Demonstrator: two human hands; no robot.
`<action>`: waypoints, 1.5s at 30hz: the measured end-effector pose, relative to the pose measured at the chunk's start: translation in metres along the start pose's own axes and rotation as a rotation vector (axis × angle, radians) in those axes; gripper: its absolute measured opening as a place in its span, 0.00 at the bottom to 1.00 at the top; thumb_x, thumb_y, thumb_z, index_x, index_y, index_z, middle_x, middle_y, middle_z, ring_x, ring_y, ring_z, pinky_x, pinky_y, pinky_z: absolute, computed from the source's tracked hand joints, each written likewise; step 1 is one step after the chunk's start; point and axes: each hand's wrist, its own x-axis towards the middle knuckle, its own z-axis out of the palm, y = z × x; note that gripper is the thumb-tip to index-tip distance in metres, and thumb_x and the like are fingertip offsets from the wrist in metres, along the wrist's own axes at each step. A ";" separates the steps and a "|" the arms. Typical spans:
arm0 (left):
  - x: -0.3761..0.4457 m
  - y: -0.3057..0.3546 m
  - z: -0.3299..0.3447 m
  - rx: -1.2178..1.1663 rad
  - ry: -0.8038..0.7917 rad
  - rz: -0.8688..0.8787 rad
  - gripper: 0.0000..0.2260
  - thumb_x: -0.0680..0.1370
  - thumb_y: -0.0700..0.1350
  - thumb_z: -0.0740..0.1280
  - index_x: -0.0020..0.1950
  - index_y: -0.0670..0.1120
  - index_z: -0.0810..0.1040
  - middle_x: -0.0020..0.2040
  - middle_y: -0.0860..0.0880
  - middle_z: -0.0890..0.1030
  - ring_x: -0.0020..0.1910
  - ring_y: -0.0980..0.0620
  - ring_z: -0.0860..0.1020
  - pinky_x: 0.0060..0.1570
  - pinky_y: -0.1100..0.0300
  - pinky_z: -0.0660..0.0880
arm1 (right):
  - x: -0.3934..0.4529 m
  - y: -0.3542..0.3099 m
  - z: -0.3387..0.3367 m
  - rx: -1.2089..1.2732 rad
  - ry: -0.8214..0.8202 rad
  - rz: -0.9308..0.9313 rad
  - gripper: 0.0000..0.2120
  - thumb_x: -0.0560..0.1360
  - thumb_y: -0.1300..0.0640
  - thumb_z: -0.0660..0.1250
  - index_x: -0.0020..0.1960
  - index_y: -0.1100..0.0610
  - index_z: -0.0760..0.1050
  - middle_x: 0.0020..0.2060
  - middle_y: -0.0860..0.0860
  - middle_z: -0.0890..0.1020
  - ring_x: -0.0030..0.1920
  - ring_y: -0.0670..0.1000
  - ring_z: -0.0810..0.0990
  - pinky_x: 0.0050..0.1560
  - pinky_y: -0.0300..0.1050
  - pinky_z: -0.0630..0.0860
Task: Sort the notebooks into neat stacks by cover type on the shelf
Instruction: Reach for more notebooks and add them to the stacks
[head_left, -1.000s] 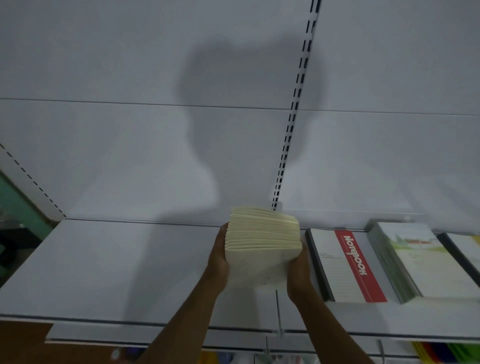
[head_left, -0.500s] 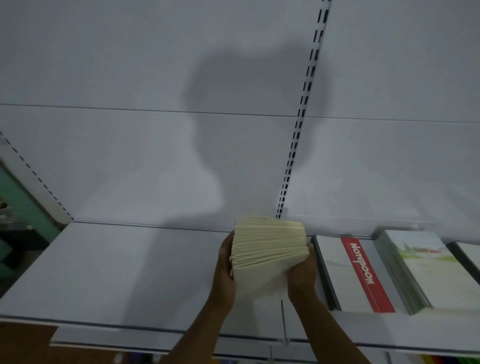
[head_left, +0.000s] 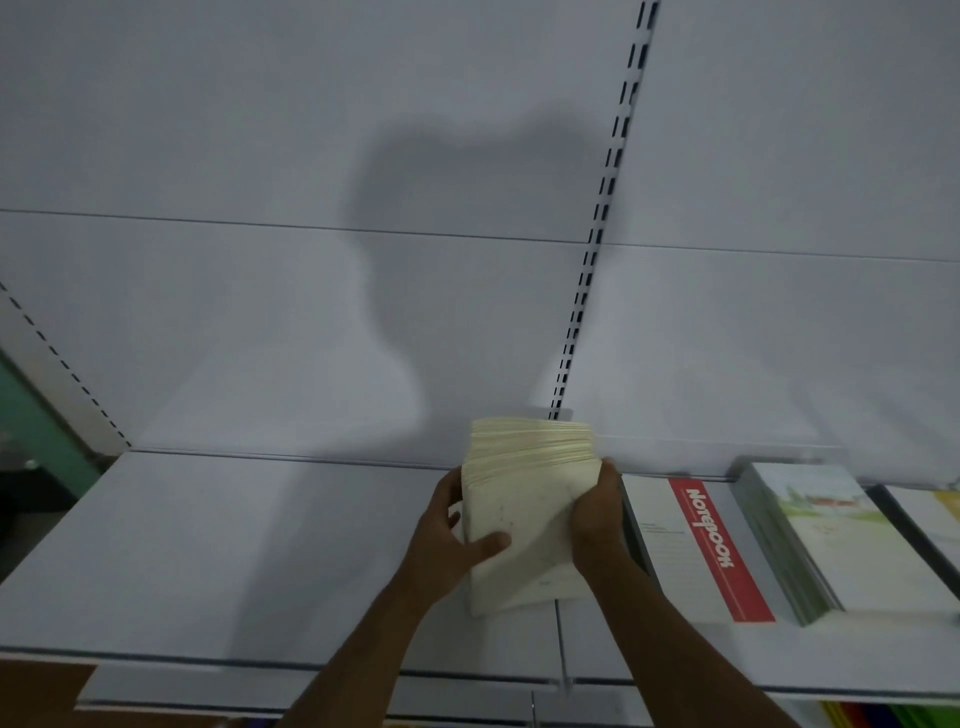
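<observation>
Cream notebooks (head_left: 524, 499) stand gripped between our left hand (head_left: 447, 535) and right hand (head_left: 597, 514) for squaring; next they need laying flat on the shelf (head_left: 234, 545).

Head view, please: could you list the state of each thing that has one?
Cream notebook bundle: tilted, gripped from both sides.
Left hand: holding bundle, thumb on cover.
Right hand: gripping bundle's right edge.
Red-band Notebook stack: lying flat on shelf.
Green-cover stack: flat.

White back panel (head_left: 208, 130) is carrying a dark head-and-shoulders shadow (head_left: 441, 249). Slotted upright (head_left: 605, 218) is running down it. Green surface (head_left: 36, 415) is showing at left edge; coloured items (head_left: 883, 717) are showing bottom right, blurred.
</observation>
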 end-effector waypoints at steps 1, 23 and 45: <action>0.005 0.004 0.000 0.006 0.026 -0.011 0.37 0.58 0.58 0.79 0.63 0.62 0.68 0.61 0.60 0.76 0.60 0.62 0.75 0.59 0.61 0.75 | 0.002 -0.002 0.001 0.015 0.012 0.034 0.22 0.80 0.38 0.48 0.45 0.49 0.75 0.42 0.50 0.79 0.49 0.53 0.77 0.57 0.53 0.70; 0.027 0.001 0.015 -0.184 0.119 -0.731 0.35 0.66 0.69 0.69 0.59 0.41 0.78 0.50 0.43 0.84 0.47 0.44 0.83 0.54 0.47 0.79 | 0.024 0.015 -0.037 -0.241 -0.390 0.254 0.23 0.76 0.41 0.62 0.58 0.59 0.77 0.47 0.58 0.85 0.46 0.59 0.84 0.45 0.54 0.81; 0.041 0.013 0.042 0.031 0.160 -0.571 0.27 0.82 0.58 0.53 0.79 0.51 0.53 0.73 0.43 0.68 0.65 0.41 0.73 0.64 0.41 0.72 | 0.027 0.030 -0.029 -0.754 -0.367 0.026 0.31 0.78 0.41 0.60 0.74 0.54 0.55 0.66 0.58 0.70 0.65 0.59 0.72 0.65 0.61 0.70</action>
